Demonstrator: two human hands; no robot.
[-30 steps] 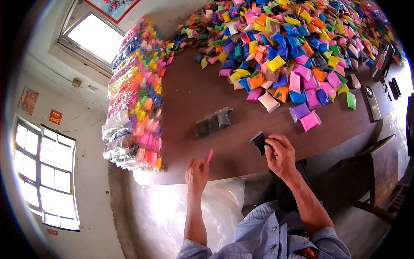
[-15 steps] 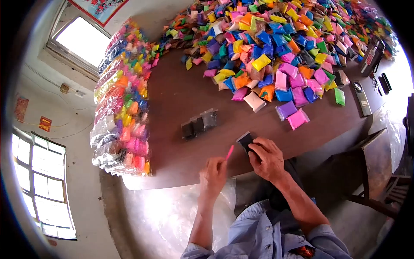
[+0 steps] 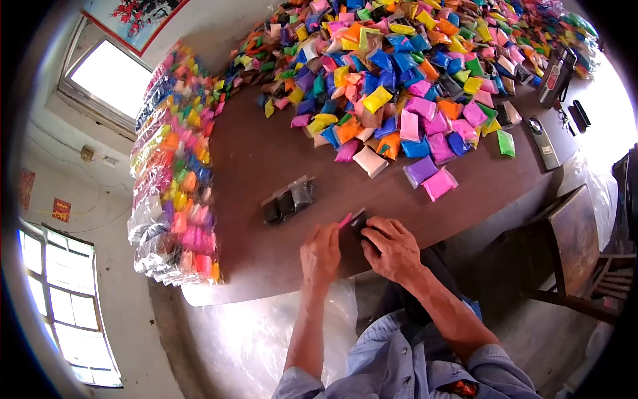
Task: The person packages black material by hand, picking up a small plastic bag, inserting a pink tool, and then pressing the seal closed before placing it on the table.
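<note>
My left hand (image 3: 320, 253) is closed on a thin pink tool (image 3: 345, 220), whose tip points up and right to a small black packet. That black packet (image 3: 358, 219) lies at the fingertips of my right hand (image 3: 392, 249), whose fingers are bent round its right side. Tool tip and packet appear to meet, though the contact is too small to make out. Up and left of my hands, a row of black packets (image 3: 287, 199) rests on the brown table (image 3: 246, 246).
A large heap of colourful packets (image 3: 399, 86) covers the table's far side. Stacked bagged packets (image 3: 176, 179) line the left edge. At the right are a dark flask (image 3: 555, 78), a metallic case (image 3: 543, 143) and a wooden chair (image 3: 577, 239).
The pink tool has come up to the black packet, and my two hands are closer together. The camera view has shifted, so the table scene sits further left.
</note>
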